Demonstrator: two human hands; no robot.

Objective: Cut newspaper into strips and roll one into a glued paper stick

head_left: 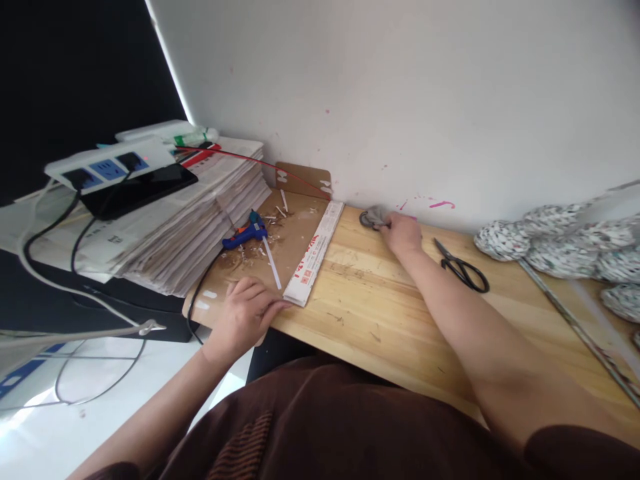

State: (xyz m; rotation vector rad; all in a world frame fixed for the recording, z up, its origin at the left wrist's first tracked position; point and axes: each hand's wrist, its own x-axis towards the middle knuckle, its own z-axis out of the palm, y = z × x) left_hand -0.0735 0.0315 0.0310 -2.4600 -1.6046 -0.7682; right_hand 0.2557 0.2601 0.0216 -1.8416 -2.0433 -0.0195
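A long flat strip of folded newspaper (316, 257), white with red print, lies along the right edge of a brown cardboard sheet (300, 223). At its near end, my left hand (245, 310) has its thumb and fingertips closed at the strip's corner. My right hand (404, 233) reaches to the back of the table by the wall, its fingers closed on a crumpled grey cloth (377, 215). A dark ring-shaped thing (366, 219) shows beside the cloth, partly hidden. Black-handled scissors (463, 267) lie to the right of my right hand.
On the cardboard rest a blue glue gun (246, 233) and a thin white stick (271, 262) among scraps. Stacked newspapers (200, 227) at left carry a power strip (107, 167) and a black phone (143, 190). Braided paper coils (560, 240) lie at right, near a long thin rod (575, 327).
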